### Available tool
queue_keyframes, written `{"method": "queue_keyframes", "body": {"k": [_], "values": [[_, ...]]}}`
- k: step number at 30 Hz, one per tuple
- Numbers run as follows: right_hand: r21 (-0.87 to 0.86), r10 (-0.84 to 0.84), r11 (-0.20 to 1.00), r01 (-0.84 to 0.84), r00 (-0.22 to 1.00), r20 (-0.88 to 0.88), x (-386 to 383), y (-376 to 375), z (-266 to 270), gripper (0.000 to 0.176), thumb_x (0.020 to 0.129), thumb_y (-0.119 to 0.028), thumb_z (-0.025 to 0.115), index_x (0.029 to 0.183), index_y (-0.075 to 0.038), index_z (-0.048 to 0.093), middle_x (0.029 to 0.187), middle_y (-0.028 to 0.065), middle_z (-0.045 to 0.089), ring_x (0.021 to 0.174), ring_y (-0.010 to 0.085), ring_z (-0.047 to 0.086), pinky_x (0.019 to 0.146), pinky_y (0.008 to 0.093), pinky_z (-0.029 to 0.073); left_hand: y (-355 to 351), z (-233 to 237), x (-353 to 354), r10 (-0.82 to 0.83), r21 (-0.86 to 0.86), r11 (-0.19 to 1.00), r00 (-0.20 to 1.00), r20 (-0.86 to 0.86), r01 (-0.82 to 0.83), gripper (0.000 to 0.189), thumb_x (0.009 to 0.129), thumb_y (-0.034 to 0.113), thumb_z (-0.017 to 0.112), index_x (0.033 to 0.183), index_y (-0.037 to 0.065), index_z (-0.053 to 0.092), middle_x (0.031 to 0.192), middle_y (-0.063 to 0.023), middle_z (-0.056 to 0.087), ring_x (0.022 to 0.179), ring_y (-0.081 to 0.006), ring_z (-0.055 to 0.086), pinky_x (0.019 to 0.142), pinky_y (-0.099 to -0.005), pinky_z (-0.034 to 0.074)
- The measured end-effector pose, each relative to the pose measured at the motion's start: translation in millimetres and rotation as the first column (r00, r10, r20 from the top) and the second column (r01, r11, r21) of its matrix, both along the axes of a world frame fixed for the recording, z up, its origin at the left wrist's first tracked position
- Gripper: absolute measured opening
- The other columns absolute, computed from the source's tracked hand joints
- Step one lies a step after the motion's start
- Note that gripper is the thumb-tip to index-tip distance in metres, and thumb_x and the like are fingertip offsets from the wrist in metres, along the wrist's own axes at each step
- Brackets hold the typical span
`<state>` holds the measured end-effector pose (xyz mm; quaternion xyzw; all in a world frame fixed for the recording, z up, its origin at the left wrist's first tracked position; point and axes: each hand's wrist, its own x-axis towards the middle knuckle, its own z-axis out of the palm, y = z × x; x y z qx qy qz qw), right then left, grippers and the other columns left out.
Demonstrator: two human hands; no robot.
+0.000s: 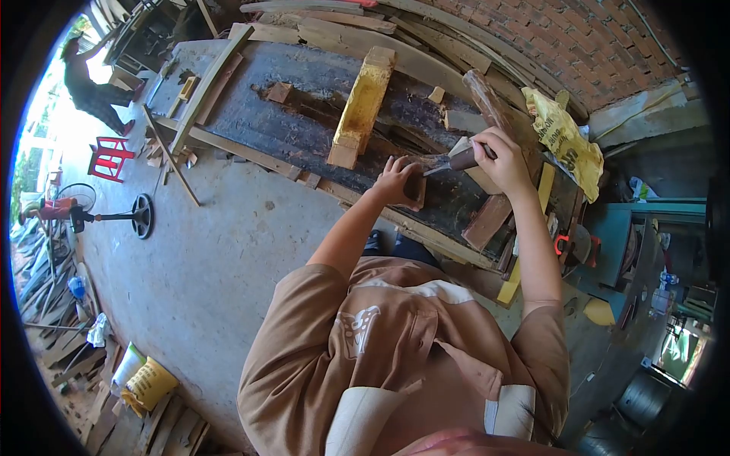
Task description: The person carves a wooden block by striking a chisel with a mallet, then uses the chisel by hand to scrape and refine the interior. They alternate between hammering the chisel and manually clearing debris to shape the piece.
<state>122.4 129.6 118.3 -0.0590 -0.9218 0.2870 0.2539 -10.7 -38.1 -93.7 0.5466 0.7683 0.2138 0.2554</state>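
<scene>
A person in a brown short-sleeved shirt (395, 311) bends over a dark, stained work surface (258, 129), the right hand (498, 159) closed firmly around the dark handle of a chisel (464, 159), whose narrow metal blade points toward the left hand (397, 182). That hand, fingers curled over it, holds a small wood block (417, 191) near the front edge of the surface; whether the blade's tip touches the block cannot be told from here. Just beyond the left hand lies a thick yellow-faced beam (363, 106), set crosswise, while a rounded length of wood (487, 99) rests past the right hand, near a crumpled yellow sack (564, 140) with dark print. A dark reddish-brown wood piece (488, 222) sits to the right of the block, at the near side. Long boards (327, 38) are stacked along the far side, below a brick wall (585, 53). Across the concrete floor (220, 258), a second person (90, 87) leans forward with an arm outstretched, near a red stool (112, 159) and a pedestal fan (84, 216).
</scene>
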Motion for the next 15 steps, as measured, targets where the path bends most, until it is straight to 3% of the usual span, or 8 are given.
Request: {"method": "queue_keyframes", "body": {"k": [2,10,15], "values": [[0.038,-0.001,0.999,0.001,1.000,0.009,0.8,0.1,-0.9,0.010,0.078,-0.006,0.060,0.087,-0.003,0.057,0.083,0.0098,0.057,0.075,0.0284,0.058,0.064,0.0330,0.047,0.2,-0.3,0.5,0.002,0.000,1.000,1.000,0.008,-0.002,0.116,0.037,0.052,0.083,0.134,0.018,0.030,0.139,-0.0173,0.022,0.127,-0.0482,0.016,0.105,-0.0528,0.022],[0.157,0.010,0.988,-0.009,1.000,-0.008,-10.1,-11.8,-3.8,0.010,0.077,-0.008,0.061,0.086,-0.006,0.057,0.082,0.0082,0.057,0.073,0.0281,0.059,0.062,0.0343,0.048,-0.5,-2.9,-0.4,-0.011,0.095,0.995,1.000,-0.011,0.012,0.114,0.037,0.051,0.083,0.133,0.013,0.033,0.136,-0.0202,0.026,0.127,-0.0422,0.022,0.108,-0.0499,0.016],[0.187,-0.034,0.982,0.030,0.999,0.016,-24.6,-19.4,-8.7,0.007,0.077,-0.008,0.059,0.084,-0.007,0.056,0.080,0.0075,0.055,0.070,0.0291,0.058,0.059,0.0359,0.048,-0.5,1.2,0.3,0.009,0.058,0.998,1.000,0.025,-0.011,0.115,0.037,0.051,0.083,0.133,0.013,0.033,0.137,-0.0201,0.026,0.127,-0.0437,0.021,0.107,-0.0495,0.017]]}}
